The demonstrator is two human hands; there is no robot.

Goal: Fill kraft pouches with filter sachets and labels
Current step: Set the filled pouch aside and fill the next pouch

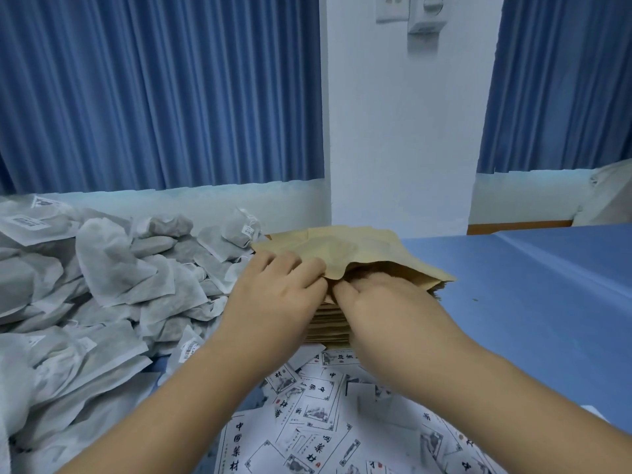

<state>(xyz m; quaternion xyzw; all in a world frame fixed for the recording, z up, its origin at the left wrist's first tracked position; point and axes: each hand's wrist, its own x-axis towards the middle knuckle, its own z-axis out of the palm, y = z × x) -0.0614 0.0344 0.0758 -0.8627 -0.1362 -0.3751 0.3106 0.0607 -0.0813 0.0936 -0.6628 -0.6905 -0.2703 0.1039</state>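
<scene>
To your right, the blue table [547,285] shows open surface from the stack of kraft pouches [328,325] to the far wall. To your left, the heap of filter sachets [102,285] crowds against that stack, and loose labels [307,408] lie under your forearms. Your hands meet at the stack's near edge. Your left hand [273,299] pinches the lifted edge of the top pouch [342,251]. Your right hand [386,306] has its fingers tucked beneath that edge, hidden; its grip cannot be told.
</scene>
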